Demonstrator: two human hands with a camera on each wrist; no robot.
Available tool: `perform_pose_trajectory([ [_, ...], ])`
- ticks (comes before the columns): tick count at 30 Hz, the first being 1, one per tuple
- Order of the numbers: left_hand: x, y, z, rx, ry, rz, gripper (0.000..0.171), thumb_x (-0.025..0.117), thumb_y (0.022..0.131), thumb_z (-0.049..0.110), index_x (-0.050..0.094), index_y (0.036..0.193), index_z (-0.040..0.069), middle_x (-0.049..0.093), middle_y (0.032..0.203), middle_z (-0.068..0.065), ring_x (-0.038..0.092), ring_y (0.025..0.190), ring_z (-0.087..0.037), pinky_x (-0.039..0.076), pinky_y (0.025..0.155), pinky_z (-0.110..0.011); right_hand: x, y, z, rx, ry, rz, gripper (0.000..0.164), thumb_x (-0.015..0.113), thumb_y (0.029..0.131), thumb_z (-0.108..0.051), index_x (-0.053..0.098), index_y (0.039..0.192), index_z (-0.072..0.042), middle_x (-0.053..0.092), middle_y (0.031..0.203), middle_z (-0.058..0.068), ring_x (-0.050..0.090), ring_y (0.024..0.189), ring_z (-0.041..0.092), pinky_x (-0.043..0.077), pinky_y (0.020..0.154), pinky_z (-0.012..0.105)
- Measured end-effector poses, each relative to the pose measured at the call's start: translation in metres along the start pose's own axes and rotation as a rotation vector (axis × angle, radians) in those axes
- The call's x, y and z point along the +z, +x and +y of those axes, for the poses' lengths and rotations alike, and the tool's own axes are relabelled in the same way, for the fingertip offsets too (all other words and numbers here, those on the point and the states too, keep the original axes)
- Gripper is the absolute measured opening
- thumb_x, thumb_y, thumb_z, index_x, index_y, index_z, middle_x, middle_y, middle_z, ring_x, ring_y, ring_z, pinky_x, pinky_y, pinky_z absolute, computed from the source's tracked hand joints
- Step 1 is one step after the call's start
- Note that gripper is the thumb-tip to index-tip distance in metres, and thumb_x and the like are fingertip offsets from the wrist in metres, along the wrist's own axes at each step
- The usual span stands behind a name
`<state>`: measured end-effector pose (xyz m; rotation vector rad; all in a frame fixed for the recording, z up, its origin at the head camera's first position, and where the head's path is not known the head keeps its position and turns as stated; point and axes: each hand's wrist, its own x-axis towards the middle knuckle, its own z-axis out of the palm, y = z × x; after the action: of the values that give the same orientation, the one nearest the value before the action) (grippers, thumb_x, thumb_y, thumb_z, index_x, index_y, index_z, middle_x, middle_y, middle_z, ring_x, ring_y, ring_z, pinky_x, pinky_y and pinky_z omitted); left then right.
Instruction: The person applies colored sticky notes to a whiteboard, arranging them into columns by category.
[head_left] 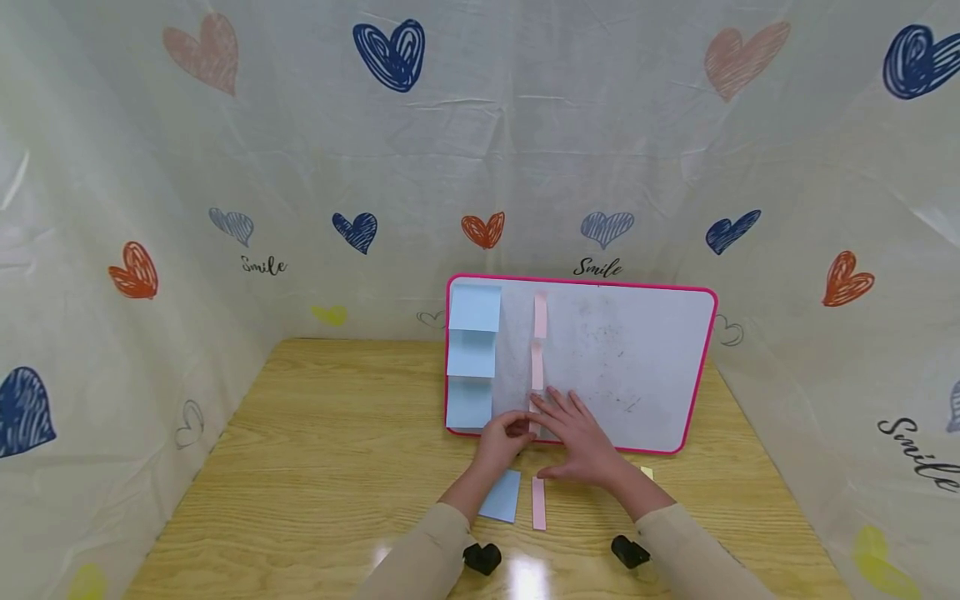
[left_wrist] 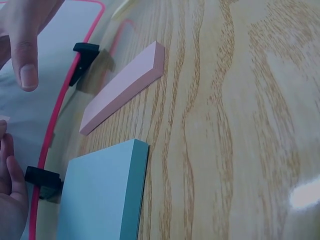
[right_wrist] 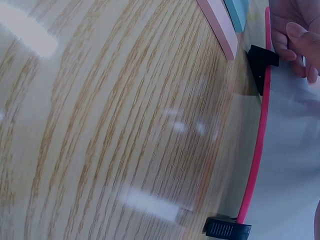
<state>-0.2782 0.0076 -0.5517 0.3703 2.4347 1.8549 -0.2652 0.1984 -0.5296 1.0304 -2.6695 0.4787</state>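
On a leaning whiteboard (head_left: 630,358) with a pink rim, two pink sticky strips hang in a column, the upper strip (head_left: 540,315) above the middle strip (head_left: 537,367). Below them is a third pink strip (head_left: 534,407), partly covered by fingers. My left hand (head_left: 501,442) pinches this strip's lower end between thumb and fingers near the bottom rim. Spread over the board, my right hand (head_left: 581,442) has straight fingers, its fingertips touching the strip's area. In the left wrist view the left hand (left_wrist: 11,190) shows curled fingers, and the right thumb (left_wrist: 27,75) points down.
Three blue sticky notes (head_left: 472,354) line the board's left side. In front lie a blue note pad (left_wrist: 100,195) and a narrow pink pad (left_wrist: 122,90). Black clips (right_wrist: 262,57) sit on the board's lower rim. A yellow piece (head_left: 647,472) shows behind the right forearm. A heart-printed curtain (head_left: 480,167) surrounds the table.
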Motion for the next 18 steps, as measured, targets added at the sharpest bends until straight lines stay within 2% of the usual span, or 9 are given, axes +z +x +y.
perform_pose_trajectory([
  [5, -0.001, -0.003, 0.001, -0.016, -0.003, -0.016, 0.027, 0.077, 0.082, 0.004, 0.071, 0.108, 0.002, 0.064, 0.090, 0.000, 0.060, 0.082, -0.012, 0.053, 0.074, -0.025, -0.001, -0.001, 0.000, 0.000, -0.020, -0.001, 0.101, 0.086, 0.062, -0.056, 0.047, 0.145, -0.015, 0.031, 0.157, 0.002, 0.014, 0.146, 0.030, 0.003, 0.116, 0.048],
  [10, -0.002, -0.009, 0.001, 0.002, -0.051, -0.036, 0.026, 0.078, 0.081, 0.003, 0.070, 0.106, 0.002, 0.066, 0.089, -0.003, 0.060, 0.076, -0.010, 0.052, 0.069, -0.022, 0.000, -0.003, 0.002, 0.003, -0.028, -0.007, 0.101, 0.086, 0.062, -0.057, 0.047, 0.145, -0.015, 0.028, 0.158, 0.001, 0.011, 0.147, 0.029, -0.003, 0.117, 0.043],
  [18, -0.002, -0.016, -0.003, 0.078, -0.099, -0.058, 0.026, 0.076, 0.081, -0.002, 0.070, 0.106, 0.000, 0.068, 0.089, -0.011, 0.059, 0.075, -0.010, 0.050, 0.067, -0.021, 0.003, -0.005, 0.005, -0.031, -0.019, 0.042, 0.099, 0.087, 0.060, -0.056, 0.051, 0.142, -0.015, 0.032, 0.156, 0.004, 0.013, 0.146, 0.033, 0.002, 0.116, 0.051],
])
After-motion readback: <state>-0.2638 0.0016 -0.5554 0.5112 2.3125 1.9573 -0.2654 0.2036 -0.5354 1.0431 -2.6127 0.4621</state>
